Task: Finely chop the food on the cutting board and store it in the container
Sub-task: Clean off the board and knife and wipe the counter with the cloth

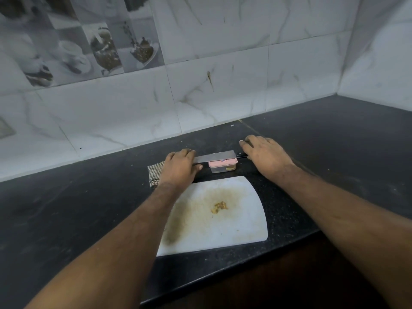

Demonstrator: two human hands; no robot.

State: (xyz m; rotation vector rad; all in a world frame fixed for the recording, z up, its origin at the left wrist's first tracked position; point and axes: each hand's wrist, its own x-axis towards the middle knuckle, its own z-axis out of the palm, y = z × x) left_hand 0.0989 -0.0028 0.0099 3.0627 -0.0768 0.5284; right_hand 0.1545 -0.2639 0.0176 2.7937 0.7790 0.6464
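We note the counter (334, 152) as dark polished stone, speckled and faintly dusty. The cutting board (245, 224) near its front edge looks like smooth white plastic, matt, with brown staining. The knife (215, 157) blade is bare metal with a dull sheen. The container (223, 167) has clear plastic walls and a pink plastic lid (slightly glossy). The cloth (155, 172) is woven, chequered fabric. The wall tiles (223, 97) are glossy, marble-patterned.

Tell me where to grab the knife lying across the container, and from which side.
Take the knife by its dark handle at the right end, where the right hand already rests, coming from the right. The flat blade lies across the pink-lidded container with its tip under the left hand.
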